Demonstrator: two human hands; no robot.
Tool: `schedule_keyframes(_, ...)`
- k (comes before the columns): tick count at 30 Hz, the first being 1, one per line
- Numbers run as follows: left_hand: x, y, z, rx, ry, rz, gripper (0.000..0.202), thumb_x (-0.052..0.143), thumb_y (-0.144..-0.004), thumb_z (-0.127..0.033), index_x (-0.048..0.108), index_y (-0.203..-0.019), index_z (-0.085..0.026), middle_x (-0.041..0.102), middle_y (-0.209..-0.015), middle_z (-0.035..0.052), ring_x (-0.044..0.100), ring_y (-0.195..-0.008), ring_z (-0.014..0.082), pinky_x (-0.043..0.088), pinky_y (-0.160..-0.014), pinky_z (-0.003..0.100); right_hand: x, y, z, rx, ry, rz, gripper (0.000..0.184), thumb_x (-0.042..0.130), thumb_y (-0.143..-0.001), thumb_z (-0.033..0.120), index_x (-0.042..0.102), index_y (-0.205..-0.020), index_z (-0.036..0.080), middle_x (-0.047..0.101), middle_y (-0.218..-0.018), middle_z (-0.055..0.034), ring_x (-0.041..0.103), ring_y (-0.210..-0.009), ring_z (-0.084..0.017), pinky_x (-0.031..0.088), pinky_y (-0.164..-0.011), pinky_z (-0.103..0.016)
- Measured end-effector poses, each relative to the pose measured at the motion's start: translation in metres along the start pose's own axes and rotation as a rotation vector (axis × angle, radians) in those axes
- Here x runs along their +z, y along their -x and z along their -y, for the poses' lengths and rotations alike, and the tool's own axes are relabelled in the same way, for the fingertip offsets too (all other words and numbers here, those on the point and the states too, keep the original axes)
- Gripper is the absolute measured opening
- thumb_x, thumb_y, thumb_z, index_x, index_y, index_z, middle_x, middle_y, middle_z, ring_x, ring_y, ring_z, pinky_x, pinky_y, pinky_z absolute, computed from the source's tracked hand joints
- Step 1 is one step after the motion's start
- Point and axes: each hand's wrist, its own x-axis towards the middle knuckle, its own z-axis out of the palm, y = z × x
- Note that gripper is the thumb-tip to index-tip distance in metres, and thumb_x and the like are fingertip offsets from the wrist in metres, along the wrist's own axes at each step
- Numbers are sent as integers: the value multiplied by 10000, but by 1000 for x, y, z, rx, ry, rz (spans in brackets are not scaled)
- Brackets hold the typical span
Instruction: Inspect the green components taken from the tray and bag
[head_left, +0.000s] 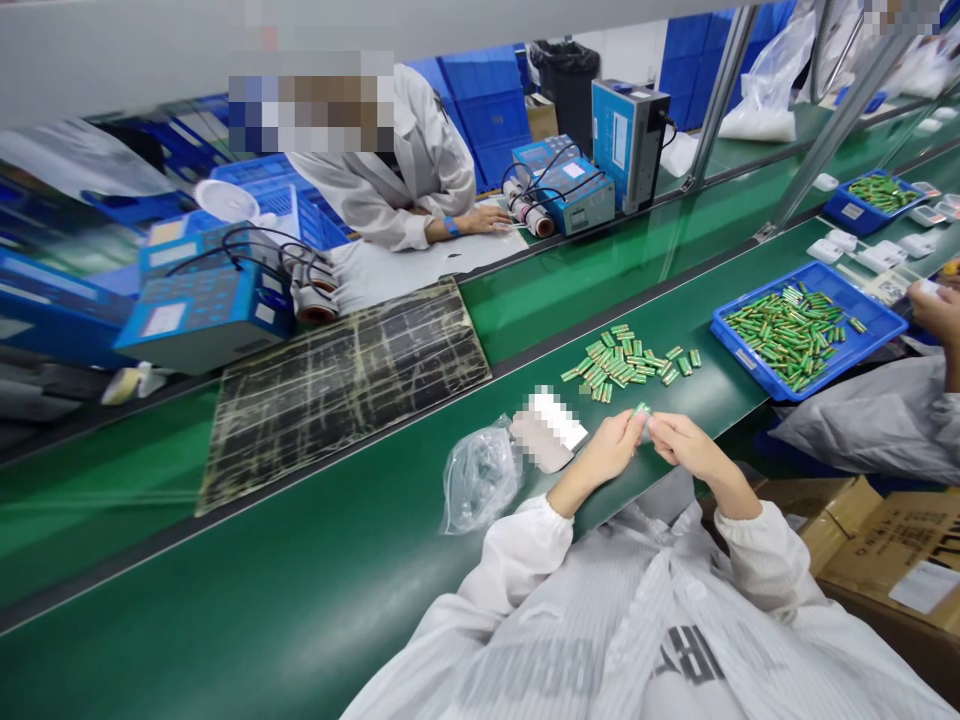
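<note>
My left hand (615, 444) and my right hand (684, 444) meet over the near edge of the green bench, fingers closed. Between their fingertips sit green batteries (641, 410), seemingly a pair side by side; the fingers cover part of them. Just beyond lies a loose spread of green batteries (616, 362), some lying in pairs. To the left of my left hand are a flat item with a blurred-out face (551, 462) and a crumpled clear plastic bag (480, 478).
A blue tray (874, 352) of batteries stands to the right, near a co-worker's hand (937, 308). Across the bench, another person sits between blue machines (206, 300). A dark taped board (352, 385) lies front left of them. Cardboard boxes (885, 560) sit below right.
</note>
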Motion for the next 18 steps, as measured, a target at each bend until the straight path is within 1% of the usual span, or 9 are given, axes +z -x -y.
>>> schedule_keyframes(3, -9, 3, -12, 108, -230, 91, 481, 456, -1053, -582, 524, -764, -203, 517, -613, -24, 439, -547, 121, 322, -538, 248, -2, 2, 2, 13, -69, 3, 575, 616, -967, 708, 428, -717, 224, 319, -554, 85, 229, -476, -77, 199, -450, -247)
schedule_keyframes(8, -20, 4, -34, 157, -303, 207, 429, 500, -1037, -491, 522, -709, -215, 526, -571, -23, 425, -535, 134, 285, -524, 259, 0, 6, 0, 41, -207, 17, 611, 706, -893, 704, 380, -672, 237, 239, -564, 91, 156, -481, -71, 110, -446, -252)
schedule_keyframes(10, -22, 6, -40, 171, -312, 240, 426, 508, -1031, -476, 523, -692, -219, 519, -553, -23, 418, -523, 134, 274, -517, 262, -9, 8, 3, 20, -247, -27, 609, 718, -892, 683, 363, -670, 241, 233, -578, 86, 155, -477, -70, 102, -443, -251)
schedule_keyframes(12, -25, 11, -43, 185, -329, 313, 425, 555, -1009, -464, 511, -663, -220, 506, -536, -26, 405, -507, 128, 268, -519, 266, -31, 8, 11, -72, -309, -197, 595, 706, -908, 657, 330, -690, 251, 200, -578, 92, 135, -465, -74, 107, -427, -249)
schedule_keyframes(14, -25, 18, -40, 155, -323, 382, 436, 575, -998, -466, 500, -646, -220, 508, -534, -24, 406, -495, 122, 276, -523, 266, -56, 8, 20, -229, -374, -479, 571, 679, -934, 633, 306, -720, 256, 161, -572, 102, 103, -453, -82, 114, -410, -248)
schedule_keyframes(15, -25, 21, -38, 124, -307, 387, 445, 563, -1003, -478, 495, -646, -220, 511, -537, -22, 414, -490, 122, 283, -523, 264, -66, 8, 24, -303, -394, -607, 556, 668, -948, 617, 308, -731, 254, 160, -567, 103, 99, -449, -85, 120, -408, -248)
schedule_keyframes(16, -24, 23, -35, 91, -289, 369, 455, 542, -1011, -494, 487, -651, -221, 514, -540, -21, 421, -488, 122, 290, -522, 263, -71, 8, 26, -343, -402, -677, 538, 664, -959, 603, 322, -740, 251, 182, -565, 100, 116, -447, -86, 131, -412, -248)
schedule_keyframes(17, -23, 24, -32, 65, -275, 335, 466, 517, -1021, -511, 476, -658, -222, 515, -541, -22, 427, -488, 124, 294, -520, 261, -71, 7, 26, -353, -405, -695, 526, 665, -966, 598, 339, -746, 248, 215, -566, 94, 144, -446, -87, 143, -419, -249)
schedule_keyframes(18, -21, 24, -30, 52, -270, 303, 475, 496, -1030, -527, 465, -666, -223, 512, -541, -24, 431, -492, 125, 298, -522, 259, -64, 6, 24, -337, -397, -662, 523, 665, -969, 607, 358, -748, 245, 252, -571, 86, 180, -446, -87, 158, -426, -251)
